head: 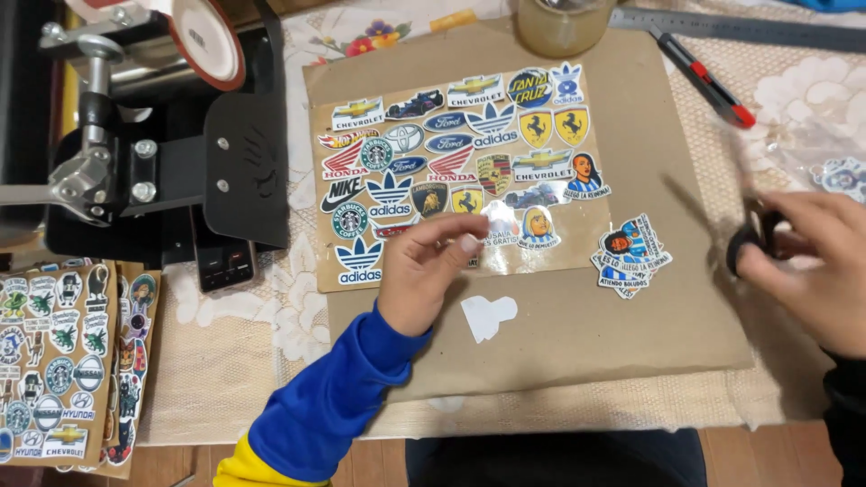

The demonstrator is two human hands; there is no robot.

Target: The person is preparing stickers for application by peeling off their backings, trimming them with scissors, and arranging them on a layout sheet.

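A clear sheet covered with several colourful logo stickers (451, 171) lies on a brown cardboard board (577, 343). My left hand (428, 266), in a blue sleeve with a yellow cuff, rests at the sheet's lower edge with fingertips pinched on a sticker there. My right hand (812, 261) is at the right edge of the view, its fingers closed around a small black round object (745, 245). A small pile of cut stickers (631, 254) sits between my hands. A white cut-out backing piece (487, 316) lies just below my left hand.
A black heat-press machine (162, 135) stands at the left. Cardboard sheets of stickers (54, 361) lie at the lower left. A red-and-black utility knife (708, 83), a metal ruler (749, 27) and a glass jar (561, 22) sit at the top. A lace tablecloth (225, 361) covers the table.
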